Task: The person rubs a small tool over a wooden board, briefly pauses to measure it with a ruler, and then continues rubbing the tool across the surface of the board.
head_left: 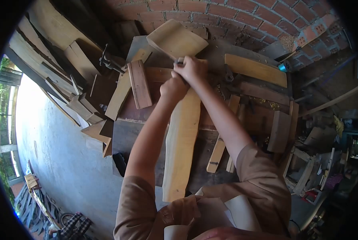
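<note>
A long, pale wooden board (pixel 182 140) with a wavy edge lies lengthwise on the workbench in front of me, its near end by my torso. Over its far end, my left hand (pixel 173 87) is closed, fingers curled. Just beyond and to the right, my right hand (pixel 192 71) is closed too, touching the left. A dark hand tool (pixel 180 60) shows only in part between and ahead of my fingers; I cannot tell its kind. Left of my hands lies a reddish-brown wood block (pixel 139 85), with a longer pale plank (pixel 123 94) beside it.
A broad pale board (pixel 177 38) rests at the bench's back, near the brick wall (pixel 243 18). Right of my arm are another board (pixel 256 70), a wooden bar clamp (pixel 218 154) and a dark block (pixel 279 132). A metal clamp (pixel 110 64) sits left; planks lean beyond.
</note>
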Available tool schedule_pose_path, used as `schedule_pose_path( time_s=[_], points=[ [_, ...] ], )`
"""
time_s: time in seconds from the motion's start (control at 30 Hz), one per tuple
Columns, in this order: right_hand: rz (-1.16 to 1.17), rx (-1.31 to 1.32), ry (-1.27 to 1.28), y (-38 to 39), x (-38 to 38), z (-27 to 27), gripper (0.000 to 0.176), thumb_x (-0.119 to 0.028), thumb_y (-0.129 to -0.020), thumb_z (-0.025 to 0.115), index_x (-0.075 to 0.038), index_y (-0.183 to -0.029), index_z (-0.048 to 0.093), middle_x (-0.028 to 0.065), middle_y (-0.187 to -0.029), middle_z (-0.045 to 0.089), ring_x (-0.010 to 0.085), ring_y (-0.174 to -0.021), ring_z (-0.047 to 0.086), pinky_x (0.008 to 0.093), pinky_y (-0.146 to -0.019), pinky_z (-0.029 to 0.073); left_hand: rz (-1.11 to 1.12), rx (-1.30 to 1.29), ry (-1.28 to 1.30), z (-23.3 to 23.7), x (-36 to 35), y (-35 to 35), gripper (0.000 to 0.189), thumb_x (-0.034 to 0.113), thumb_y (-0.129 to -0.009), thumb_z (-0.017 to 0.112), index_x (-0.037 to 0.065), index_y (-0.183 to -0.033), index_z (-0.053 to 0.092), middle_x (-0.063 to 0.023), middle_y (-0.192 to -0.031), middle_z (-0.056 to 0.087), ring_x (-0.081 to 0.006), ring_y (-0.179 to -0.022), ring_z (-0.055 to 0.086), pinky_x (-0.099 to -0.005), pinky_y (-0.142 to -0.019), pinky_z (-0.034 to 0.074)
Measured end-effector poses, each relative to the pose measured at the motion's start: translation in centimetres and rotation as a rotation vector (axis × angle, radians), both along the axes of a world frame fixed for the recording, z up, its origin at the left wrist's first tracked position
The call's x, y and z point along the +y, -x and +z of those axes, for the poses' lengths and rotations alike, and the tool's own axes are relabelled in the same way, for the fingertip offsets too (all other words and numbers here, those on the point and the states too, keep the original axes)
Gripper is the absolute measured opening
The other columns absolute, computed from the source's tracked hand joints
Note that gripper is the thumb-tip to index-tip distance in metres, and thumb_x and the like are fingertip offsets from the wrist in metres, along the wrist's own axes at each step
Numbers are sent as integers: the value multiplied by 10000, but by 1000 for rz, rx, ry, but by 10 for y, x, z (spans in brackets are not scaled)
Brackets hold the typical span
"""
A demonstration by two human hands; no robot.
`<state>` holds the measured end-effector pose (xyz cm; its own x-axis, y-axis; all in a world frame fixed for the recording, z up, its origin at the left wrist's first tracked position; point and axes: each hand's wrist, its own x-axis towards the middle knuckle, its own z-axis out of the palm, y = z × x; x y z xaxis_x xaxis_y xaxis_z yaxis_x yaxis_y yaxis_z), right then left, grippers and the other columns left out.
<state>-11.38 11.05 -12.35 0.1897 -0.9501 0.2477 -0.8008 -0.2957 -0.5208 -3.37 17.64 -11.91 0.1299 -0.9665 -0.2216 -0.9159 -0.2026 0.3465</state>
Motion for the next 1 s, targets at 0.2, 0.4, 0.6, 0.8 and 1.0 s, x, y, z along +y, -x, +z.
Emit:
schedule_pose_path(
  time_s=[0.2, 0.4, 0.6, 0.8, 1.0],
  points=[
    [-147, 191, -8, -3, -96, 49, 411, -456, -621, 603, -88, -805, 606, 102, -831, 615, 260, -797, 589, 444, -793, 356, -25, -21, 77, 45, -103, 3, 612, 488, -757, 480, -57, -1016, 383, -235, -910, 583, -336, -842, 587, -412, -709, 469],
    [32, 38, 69, 6, -15, 91, 419, -485, -615, 641, -85, -683, 537, 99, -667, 592, 273, -657, 582, 372, -611, 420, 77, 18, 228, 91, 4, 13, 631, 512, -759, 468, -30, -1062, 352, -224, -793, 593, -364, -744, 590, -450, -636, 476],
    [142, 53, -1, 15, 197, 30, 435, -486, -666, 599, -77, -809, 571, 112, -751, 580, 284, -703, 577, 427, -671, 385, 81, -49, 126, 29, 214, 16, 816, 511, -716, 527, -47, -1240, 243, -163, -532, 562, -313, -470, 572, -416, -419, 455],
    [68, -11, -57, 23, 375, -10, 437, -493, -606, 657, -68, -586, 555, 66, -589, 520, 259, -528, 511, 361, -538, 360, 81, 38, 27, -4, 388, 23, 805, 457, -720, 546, -74, -1231, 223, -140, -502, 556, -305, -451, 571, -400, -395, 452],
    [130, -104, -42, 16, 485, -24, 404, -456, -542, 713, -94, -598, 543, 48, -618, 503, 243, -563, 515, 370, -564, 370, 121, -1, -95, -19, 500, 22, 802, 424, -738, 528, -108, -1243, 204, -107, -491, 558, -268, -423, 565, -378, -374, 447]
  ],
)
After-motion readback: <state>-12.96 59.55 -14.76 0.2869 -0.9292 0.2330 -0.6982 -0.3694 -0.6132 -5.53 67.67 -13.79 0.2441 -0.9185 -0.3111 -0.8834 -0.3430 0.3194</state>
